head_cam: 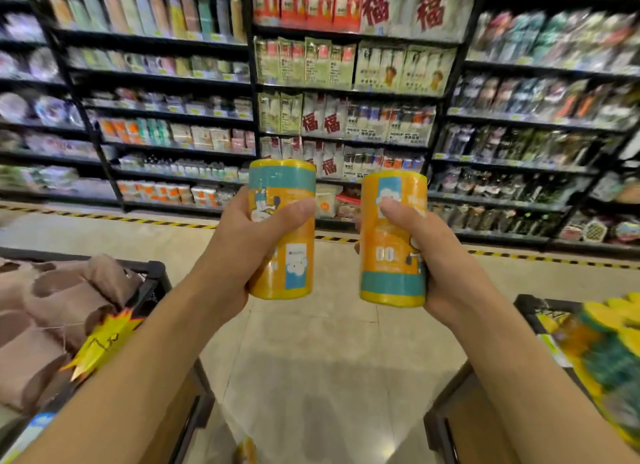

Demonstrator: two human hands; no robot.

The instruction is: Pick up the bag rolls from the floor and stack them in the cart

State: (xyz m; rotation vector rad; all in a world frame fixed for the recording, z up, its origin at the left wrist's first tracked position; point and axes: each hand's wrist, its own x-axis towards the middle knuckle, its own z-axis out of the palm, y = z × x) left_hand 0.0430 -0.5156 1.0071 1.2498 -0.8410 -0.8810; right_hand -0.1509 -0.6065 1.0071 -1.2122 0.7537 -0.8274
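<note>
So we're standing in a shop aisle, big black shelves (346,89) packed with goods filling the whole back wall, pale tiled floor (311,359) underneath with a yellow-and-black tape line along the shelf foot.

Two carts flank us. The cart on the right (530,307) already has a blurry pile of yellow and teal rolls (609,352) in it, so we'd guess that's where ours go. The cart on the left (156,273) holds folded brownish fabric (52,307) with a yellow starburst tag (100,339), so probably not that one.

What matters for the drop: both rolls are up at chest height, long axis upright, well apart from the pile and up and left of it. The right hand (433,255) is nearer that cart, fingers and thumb wrapped round the right roll (393,238). The left hand (242,242) is clamped round the left roll (282,228) the same way and will have to cross over. There's something orange at the bottom edge on the floor, too blurry to call.
</note>
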